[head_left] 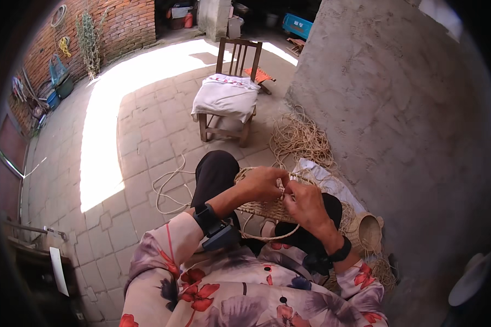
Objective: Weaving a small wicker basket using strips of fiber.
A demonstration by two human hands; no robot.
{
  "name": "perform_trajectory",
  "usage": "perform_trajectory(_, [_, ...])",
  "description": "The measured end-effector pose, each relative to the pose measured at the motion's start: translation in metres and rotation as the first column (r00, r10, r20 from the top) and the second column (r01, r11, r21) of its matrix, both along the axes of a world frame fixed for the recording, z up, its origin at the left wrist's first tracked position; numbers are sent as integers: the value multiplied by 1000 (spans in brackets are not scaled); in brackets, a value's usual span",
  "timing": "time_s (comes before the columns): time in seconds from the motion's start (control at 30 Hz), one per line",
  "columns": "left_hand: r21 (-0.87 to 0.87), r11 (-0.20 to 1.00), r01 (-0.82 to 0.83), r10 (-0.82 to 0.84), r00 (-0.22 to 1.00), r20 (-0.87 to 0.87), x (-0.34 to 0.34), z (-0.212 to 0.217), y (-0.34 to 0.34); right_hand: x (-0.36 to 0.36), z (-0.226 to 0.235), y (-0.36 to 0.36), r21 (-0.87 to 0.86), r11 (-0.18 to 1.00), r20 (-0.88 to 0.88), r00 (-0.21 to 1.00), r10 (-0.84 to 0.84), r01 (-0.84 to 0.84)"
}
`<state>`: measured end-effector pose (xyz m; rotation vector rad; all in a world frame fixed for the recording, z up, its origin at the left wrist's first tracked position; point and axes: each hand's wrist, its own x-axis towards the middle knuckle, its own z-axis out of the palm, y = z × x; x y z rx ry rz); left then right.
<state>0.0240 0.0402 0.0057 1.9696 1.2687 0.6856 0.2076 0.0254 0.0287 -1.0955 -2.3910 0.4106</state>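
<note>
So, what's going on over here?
A person has both bare hands at a woven, straw-coloured piece over their lap. The left hand and right hand meet at its upper part, fingertips close together; what they pinch is too small to tell. A tangled pile of cord lies by the wall, ahead and to the right.

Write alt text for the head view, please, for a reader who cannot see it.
Two bare hands meet over a tan woven-fibre piece. Ahead stands a brown wooden chair with white cloth on its seat; tangled tan rope lies beside a grey plastered wall on the right.
</note>
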Motion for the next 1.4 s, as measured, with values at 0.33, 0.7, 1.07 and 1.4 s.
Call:
perform_trajectory(0.33, [-478, 828, 293, -109, 920, 375, -19, -9, 25, -7, -6, -5, 24, 1000, 11, 1000, 18, -18])
perform_trajectory(0.7, [-500, 767, 401, -208, 894, 398, -27, -2, 29, 12, 16, -13, 92, 996, 36, 999, 12, -15])
perform_trajectory(1.07, [-490, 789, 371, -244, 921, 304, -32, 1, 34, -3, -4, -6, 63, 996, 21, 998, 59, -60])
perform_trajectory(1.4, [-605, 663, 442, -175, 876, 448, -9, 22, 42, 20, 12, -9, 170, 985, -75, 996, 51, -38])
